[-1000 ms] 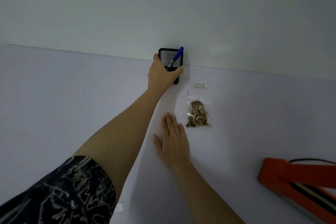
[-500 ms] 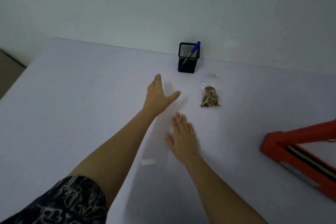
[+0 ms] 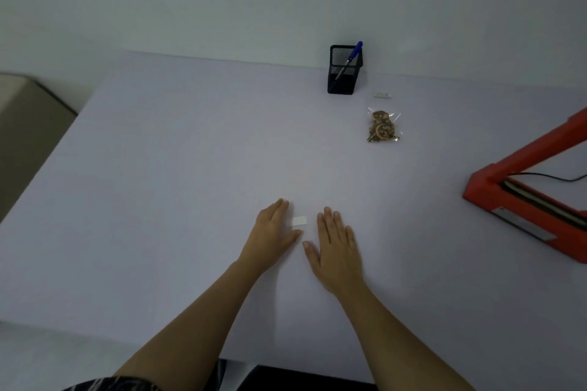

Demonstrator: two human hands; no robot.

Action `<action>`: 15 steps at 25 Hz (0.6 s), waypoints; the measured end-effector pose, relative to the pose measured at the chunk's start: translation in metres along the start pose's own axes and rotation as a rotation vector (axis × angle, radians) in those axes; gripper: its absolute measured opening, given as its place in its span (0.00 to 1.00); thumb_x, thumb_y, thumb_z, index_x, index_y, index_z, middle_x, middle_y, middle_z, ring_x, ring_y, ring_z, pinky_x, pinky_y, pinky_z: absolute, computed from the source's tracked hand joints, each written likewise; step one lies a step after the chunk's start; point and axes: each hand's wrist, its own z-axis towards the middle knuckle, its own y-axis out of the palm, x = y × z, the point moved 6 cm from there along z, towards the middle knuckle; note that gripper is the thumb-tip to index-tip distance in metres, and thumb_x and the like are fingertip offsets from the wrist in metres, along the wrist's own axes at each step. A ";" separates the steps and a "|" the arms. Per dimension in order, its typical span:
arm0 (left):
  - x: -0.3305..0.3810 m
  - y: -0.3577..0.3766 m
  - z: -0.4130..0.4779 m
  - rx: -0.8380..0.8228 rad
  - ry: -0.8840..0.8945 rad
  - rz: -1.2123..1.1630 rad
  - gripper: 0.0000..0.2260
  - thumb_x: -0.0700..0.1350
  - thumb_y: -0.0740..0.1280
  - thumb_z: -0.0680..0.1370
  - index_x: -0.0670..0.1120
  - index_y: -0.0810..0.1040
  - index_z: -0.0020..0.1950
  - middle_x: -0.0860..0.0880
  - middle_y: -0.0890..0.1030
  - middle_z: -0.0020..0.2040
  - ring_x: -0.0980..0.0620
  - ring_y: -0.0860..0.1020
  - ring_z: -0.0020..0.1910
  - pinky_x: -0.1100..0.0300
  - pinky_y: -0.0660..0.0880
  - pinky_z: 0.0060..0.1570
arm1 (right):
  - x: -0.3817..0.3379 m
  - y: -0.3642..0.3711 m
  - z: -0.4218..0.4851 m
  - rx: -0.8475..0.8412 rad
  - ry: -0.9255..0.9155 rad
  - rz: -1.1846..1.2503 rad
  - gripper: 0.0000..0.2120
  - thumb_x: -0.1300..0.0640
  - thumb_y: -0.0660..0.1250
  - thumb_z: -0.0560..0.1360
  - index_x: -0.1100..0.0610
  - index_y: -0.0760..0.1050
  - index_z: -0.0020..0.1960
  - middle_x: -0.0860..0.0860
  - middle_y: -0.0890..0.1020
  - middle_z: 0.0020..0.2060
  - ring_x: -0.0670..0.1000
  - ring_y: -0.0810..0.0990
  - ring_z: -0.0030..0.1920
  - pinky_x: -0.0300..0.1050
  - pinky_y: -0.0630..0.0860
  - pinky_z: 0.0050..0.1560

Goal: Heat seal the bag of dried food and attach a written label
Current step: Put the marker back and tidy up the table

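2 flat hands [image 3: 273, 232] [image 3: 337, 243], 1 blank label [image 3: 299, 221], 1 bag [image 3: 382, 126], 1 pen [image 3: 350, 60]

Dim, flat, cool-grey light overall; no clear source visible. Bench [image 3: 158, 200] reads pale lilac, wall dull grey-green. Shadows v. soft: faint one beside pen holder [image 3: 344, 74], slight darkening under forearms. No glare, only tiny glints on clear bag [image 3: 382, 127]. Focus soft throughout, fine detail smeared, small print unreadable. Wide-angle bend at edges: bench edges splay outward, red sealer [image 3: 521, 200] stretched at right frame.
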 end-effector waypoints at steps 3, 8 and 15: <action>-0.004 0.006 0.001 0.034 0.054 0.056 0.25 0.49 0.68 0.76 0.42 0.67 0.70 0.41 0.69 0.70 0.41 0.65 0.69 0.52 0.62 0.69 | 0.002 0.008 -0.002 0.017 -0.023 0.011 0.39 0.36 0.31 0.74 0.60 0.51 0.74 0.53 0.53 0.75 0.51 0.46 0.74 0.52 0.48 0.72; -0.005 0.010 0.004 0.156 0.127 0.147 0.13 0.48 0.69 0.73 0.41 0.82 0.52 0.39 0.81 0.54 0.37 0.77 0.53 0.50 0.76 0.50 | 0.005 0.011 -0.003 0.041 0.010 -0.009 0.36 0.37 0.35 0.76 0.59 0.54 0.74 0.53 0.58 0.74 0.51 0.51 0.74 0.51 0.50 0.71; 0.011 0.011 0.000 0.239 0.318 0.336 0.04 0.38 0.71 0.70 0.40 0.79 0.36 0.45 0.80 0.34 0.45 0.78 0.33 0.56 0.76 0.29 | 0.005 0.010 -0.004 0.052 -0.022 -0.002 0.39 0.35 0.32 0.75 0.59 0.52 0.74 0.53 0.55 0.75 0.50 0.48 0.74 0.50 0.47 0.72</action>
